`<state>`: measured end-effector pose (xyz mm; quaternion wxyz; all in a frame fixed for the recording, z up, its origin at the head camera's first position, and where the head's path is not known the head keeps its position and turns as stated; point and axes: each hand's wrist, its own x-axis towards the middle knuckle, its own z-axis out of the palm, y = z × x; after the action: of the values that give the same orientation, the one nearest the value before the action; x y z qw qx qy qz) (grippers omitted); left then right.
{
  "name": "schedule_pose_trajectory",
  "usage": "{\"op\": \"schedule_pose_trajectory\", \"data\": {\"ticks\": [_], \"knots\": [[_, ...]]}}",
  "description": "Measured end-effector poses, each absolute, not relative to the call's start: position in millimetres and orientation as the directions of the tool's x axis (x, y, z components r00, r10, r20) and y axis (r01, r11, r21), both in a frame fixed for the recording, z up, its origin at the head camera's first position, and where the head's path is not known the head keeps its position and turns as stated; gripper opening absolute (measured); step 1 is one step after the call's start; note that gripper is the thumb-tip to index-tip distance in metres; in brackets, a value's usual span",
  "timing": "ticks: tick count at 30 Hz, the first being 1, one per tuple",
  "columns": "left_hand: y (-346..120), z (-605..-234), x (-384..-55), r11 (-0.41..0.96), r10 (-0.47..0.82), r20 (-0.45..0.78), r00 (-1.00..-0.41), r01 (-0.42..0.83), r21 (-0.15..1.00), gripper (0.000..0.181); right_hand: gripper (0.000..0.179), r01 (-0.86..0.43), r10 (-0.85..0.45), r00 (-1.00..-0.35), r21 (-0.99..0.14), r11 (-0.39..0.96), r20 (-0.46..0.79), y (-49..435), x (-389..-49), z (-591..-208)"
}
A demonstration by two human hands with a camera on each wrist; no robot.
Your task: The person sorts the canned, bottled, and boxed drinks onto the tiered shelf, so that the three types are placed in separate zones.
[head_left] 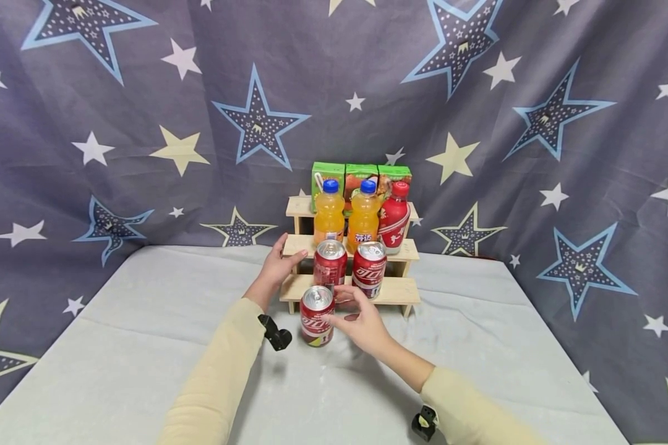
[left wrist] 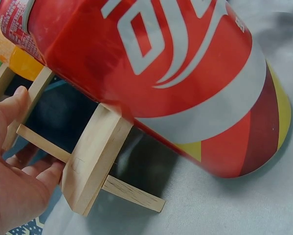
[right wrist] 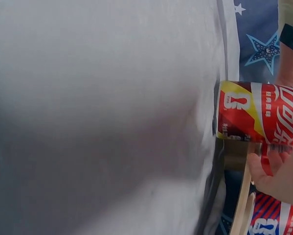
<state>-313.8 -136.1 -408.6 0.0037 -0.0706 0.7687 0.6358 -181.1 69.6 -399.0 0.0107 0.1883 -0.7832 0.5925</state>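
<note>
A red soda can [head_left: 315, 324] stands on the cloth before the small stepped wooden shelf [head_left: 389, 290]. My right hand [head_left: 367, 324] is at its right side, thumb by the can's front and fingers loosely bent. In the right wrist view a small gap shows between the fingertips [right wrist: 273, 156] and the can; the thumb is hidden there. My left hand [head_left: 275, 269] holds the shelf's left end. Its thumb [left wrist: 20, 100] lies on the middle tier, and the other fingers reach behind the lower tier's end. Two more cans [head_left: 369, 272] stand on the lower tier.
Two orange drink bottles [head_left: 329, 216] and a red bottle [head_left: 394, 219] stand on the middle tier. Several green drink cartons [head_left: 362, 173] line the top tier. The pale cloth [head_left: 145, 346] covers the table up to a star-patterned curtain [head_left: 334, 80].
</note>
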Motion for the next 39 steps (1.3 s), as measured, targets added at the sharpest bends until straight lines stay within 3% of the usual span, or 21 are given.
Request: {"op": "schedule_pose_trajectory", "data": {"ticks": [9, 21, 28, 39], "knots": [[-136, -409, -314, 0.182, -0.106, -0.088, -0.991, -0.106, 0.978, 0.081, 0.062, -0.358, -0.294, -0.913, -0.9, 0.25, 0.281, 62, -202, -435], [-136, -409, -313, 0.178, -0.1, -0.094, -0.991, -0.111, 0.978, 0.082, 0.065, -0.306, -0.272, -0.934, -0.909, 0.284, 0.229, 57, -206, -437], [-136, -409, -313, 0.181, -0.1, -0.09, -0.991, -0.107, 0.978, 0.082, 0.08, -0.236, -0.285, -0.947, -0.923, 0.304, 0.148, 52, -205, -438], [-137, -409, -313, 0.203, -0.098, -0.088, -0.991, -0.107, 0.973, 0.081, 0.082, -0.238, -0.263, -0.951, -0.927, 0.292, 0.161, 44, -205, -442]]}}
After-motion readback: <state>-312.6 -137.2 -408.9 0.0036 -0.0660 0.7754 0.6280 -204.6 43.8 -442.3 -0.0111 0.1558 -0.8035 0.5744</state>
